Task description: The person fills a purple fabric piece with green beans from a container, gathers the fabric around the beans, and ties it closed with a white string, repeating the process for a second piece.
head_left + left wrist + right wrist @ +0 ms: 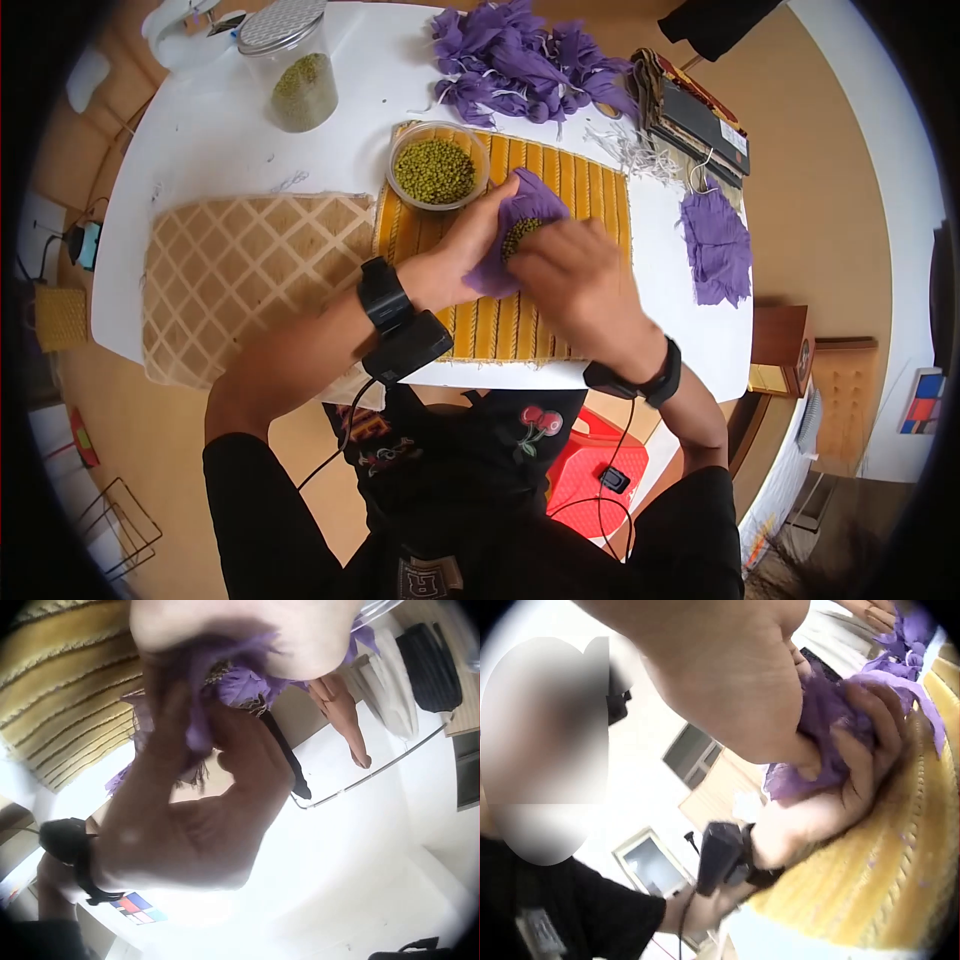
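On the palm of my left hand (462,248) lies a piece of purple cloth (537,196) with a small heap of green beans (519,239) on it, like mung beans. The left fingers curl round the cloth from below in the right wrist view. Over the cloth's right side, my right hand (585,285) has bent fingers and pinches the purple cloth (199,735), as the left wrist view shows. Its fingertips are partly hidden. Just beyond the left hand stands a clear plastic bowl (482,150) holding more green beans (434,170).
A yellow striped mat (500,335) lies under the hands, beside a beige lattice-patterned mat (250,260). At the back are a lidded jar (310,105) of beans and a purple cloth pile (530,65). White strings (640,150), stacked books (695,120) and a flat purple piece (716,245) lie right.
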`<state>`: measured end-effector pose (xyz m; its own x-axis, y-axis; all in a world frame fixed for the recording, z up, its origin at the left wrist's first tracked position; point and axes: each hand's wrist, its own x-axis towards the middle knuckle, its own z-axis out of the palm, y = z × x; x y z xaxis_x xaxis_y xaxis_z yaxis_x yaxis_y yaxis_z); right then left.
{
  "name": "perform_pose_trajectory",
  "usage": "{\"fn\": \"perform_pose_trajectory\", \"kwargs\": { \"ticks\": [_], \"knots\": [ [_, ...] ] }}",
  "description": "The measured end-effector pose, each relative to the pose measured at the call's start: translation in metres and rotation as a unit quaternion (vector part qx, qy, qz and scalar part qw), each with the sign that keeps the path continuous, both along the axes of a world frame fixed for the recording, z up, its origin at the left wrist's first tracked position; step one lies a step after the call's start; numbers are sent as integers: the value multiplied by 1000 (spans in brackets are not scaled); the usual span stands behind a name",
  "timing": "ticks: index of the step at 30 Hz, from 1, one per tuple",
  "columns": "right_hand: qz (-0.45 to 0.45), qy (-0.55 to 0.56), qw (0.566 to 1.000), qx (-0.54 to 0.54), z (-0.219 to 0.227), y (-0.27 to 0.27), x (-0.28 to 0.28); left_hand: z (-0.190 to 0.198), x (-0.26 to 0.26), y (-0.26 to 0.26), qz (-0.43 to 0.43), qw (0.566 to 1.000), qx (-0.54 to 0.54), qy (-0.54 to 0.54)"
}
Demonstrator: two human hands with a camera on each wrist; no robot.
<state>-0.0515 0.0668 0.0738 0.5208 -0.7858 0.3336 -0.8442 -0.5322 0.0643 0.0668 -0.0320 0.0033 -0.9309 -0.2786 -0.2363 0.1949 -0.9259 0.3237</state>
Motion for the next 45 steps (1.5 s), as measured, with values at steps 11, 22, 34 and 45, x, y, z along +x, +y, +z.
{"fn": "perform_pose_trajectory", "kwargs": {
  "ticks": [11,22,34,45],
  "knots": [
    [-195,-424,871,156,-27,-31,-49,1,-1,-4,-43,993,-109,-2],
    [-191,-551,788,198,-41,-25,-50,-5,-2,-8,-57,994,-88,-15],
    [-65,-152,961,220,-10,32,6,-1,-3,-7,-22,998,-51,-10],
    [-111,-117,973,162,-39,23,18,-3,-7,-4,-3,999,-48,7]
  ]
}}
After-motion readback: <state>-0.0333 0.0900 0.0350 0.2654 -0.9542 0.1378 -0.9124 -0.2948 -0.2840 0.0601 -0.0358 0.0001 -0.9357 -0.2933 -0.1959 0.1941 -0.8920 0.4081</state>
